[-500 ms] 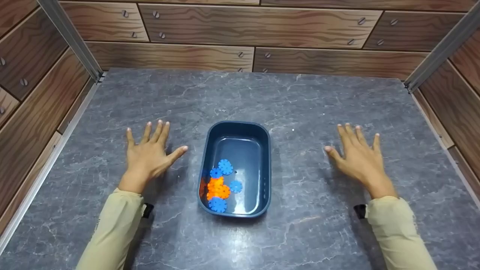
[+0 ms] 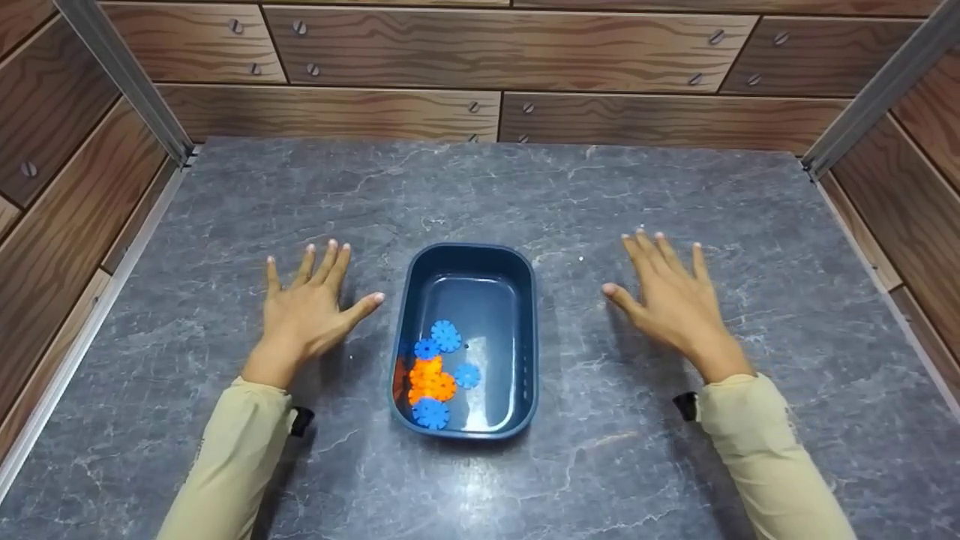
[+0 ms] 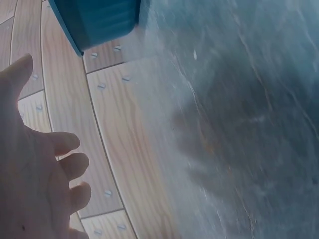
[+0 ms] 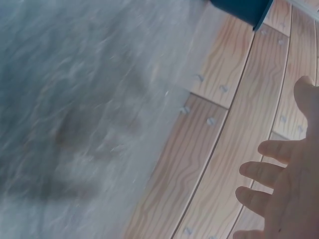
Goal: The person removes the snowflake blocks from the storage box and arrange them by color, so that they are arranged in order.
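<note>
A dark blue, rounded rectangular tub (image 2: 502, 337) stands mid-table in the head view. In its near left part lie several notched plastic discs: orange discs (image 2: 431, 382) bunched together, with blue discs (image 2: 446, 336) around them. My left hand (image 2: 304, 319) is spread palm down over the table, left of the tub, thumb toward it. On the other side, my right hand (image 2: 671, 307) hovers with fingers spread and holds nothing. Both wrist views show the tub's outer wall (image 3: 99, 22) beyond the thumb, and shadows under the hands.
The grey marbled tabletop (image 2: 480, 195) is bounded by wood-patterned panels (image 2: 510, 49) at the back and both sides. Metal posts (image 2: 124, 82) rise at the back corners. A black wrist strap piece (image 2: 302, 421) sticks out from each sleeve.
My right hand has moved left, closer to the tub. My left hand has shifted slightly right. The discs lie as before, and the head view has shifted a little.
</note>
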{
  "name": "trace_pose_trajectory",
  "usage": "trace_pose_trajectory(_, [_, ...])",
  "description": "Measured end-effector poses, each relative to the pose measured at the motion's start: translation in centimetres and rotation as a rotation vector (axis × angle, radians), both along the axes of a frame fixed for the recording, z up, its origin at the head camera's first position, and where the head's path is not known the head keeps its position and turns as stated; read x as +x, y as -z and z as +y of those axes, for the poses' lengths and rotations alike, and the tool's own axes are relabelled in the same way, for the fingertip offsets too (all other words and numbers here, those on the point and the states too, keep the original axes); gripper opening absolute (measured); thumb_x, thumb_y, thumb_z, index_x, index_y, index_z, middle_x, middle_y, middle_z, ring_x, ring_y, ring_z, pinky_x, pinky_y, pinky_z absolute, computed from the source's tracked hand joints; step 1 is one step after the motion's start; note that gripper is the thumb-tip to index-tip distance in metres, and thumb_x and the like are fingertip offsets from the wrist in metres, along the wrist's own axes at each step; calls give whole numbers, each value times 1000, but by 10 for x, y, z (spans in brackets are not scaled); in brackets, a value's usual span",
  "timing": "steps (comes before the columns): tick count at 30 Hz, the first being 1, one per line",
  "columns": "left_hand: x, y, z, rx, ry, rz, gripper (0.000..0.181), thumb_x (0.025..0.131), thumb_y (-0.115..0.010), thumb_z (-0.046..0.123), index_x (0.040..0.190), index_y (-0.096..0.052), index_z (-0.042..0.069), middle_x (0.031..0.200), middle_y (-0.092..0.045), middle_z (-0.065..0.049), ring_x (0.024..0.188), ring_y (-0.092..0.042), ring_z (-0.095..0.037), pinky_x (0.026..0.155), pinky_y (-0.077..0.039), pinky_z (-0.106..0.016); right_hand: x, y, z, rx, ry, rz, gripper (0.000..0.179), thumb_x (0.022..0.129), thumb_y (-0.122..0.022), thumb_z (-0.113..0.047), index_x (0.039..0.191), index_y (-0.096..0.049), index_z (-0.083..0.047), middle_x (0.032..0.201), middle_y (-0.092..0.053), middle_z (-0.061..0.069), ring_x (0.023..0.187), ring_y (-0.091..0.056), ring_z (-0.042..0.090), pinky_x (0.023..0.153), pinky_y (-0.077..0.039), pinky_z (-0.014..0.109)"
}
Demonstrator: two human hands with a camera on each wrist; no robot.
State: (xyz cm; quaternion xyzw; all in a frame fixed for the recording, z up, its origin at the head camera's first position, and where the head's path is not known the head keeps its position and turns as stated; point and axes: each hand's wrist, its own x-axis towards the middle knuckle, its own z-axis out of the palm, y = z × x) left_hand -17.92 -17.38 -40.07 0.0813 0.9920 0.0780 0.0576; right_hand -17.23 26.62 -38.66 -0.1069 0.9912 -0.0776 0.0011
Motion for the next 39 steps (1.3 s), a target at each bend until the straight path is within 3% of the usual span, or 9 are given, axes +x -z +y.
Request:
trace_pose_trajectory(9, [-4, 2, 8, 198, 28, -98, 90, 88, -27, 78, 155, -11, 21, 163, -8, -8, 150, -5, -35, 114, 11, -66, -7, -5, -27, 32, -64, 7, 81, 94, -34, -67, 154, -20, -14, 160, -19, 14, 147, -17, 39, 117, 3, 63])
trace_pose_trajectory(15, [-7, 3, 11, 302, 38, -159, 90, 88, -33, 76, 155, -12, 21, 163, -6, -10, 150, -8, -35, 114, 1, -68, -12, -8, -46, 50, -112, 9, 79, 94, -38, -65, 154, -20, -17, 160, -21, 11, 147, -20, 36, 118, -5, 62])
trace_pose_trajectory(19, [-8, 4, 11, 336, 30, -187, 92, 85, -40, 77, 155, -11, 26, 163, -8, -10, 147, -16, -40, 112, -12, -70, -13, -12, -62, 52, -154, 19, 78, 94, -39, -64, 154, -20, -19, 160, -22, 10, 147, -22, 35, 117, -11, 61])
trace_pose_trajectory(23, [-9, 7, 12, 374, 20, -201, 94, 82, -49, 75, 155, -13, 29, 162, -16, -11, 144, -25, -43, 109, -24, -69, -13, -14, -78, 64, -202, 38, 76, 94, -40, -63, 154, -21, -20, 159, -25, 9, 146, -26, 33, 115, -20, 59])
trace_pose_trajectory(27, [-9, 10, 13, 410, 15, -221, 95, 80, -55, 73, 155, -16, 28, 159, -25, -15, 141, -32, -41, 108, -30, -66, -14, -12, -93, 70, -245, 61, 76, 94, -41, -64, 153, -25, -20, 157, -31, 8, 143, -31, 32, 111, -27, 57])
trace_pose_trajectory(39, [-11, 16, 16, 493, 24, -266, 94, 78, -66, 66, 152, -27, 24, 148, -46, -12, 129, -49, -36, 105, -37, -60, -12, -2, -127, 8, -375, 7, 74, 93, -40, -66, 151, -31, -21, 153, -39, 3, 138, -38, 27, 111, -30, 54])
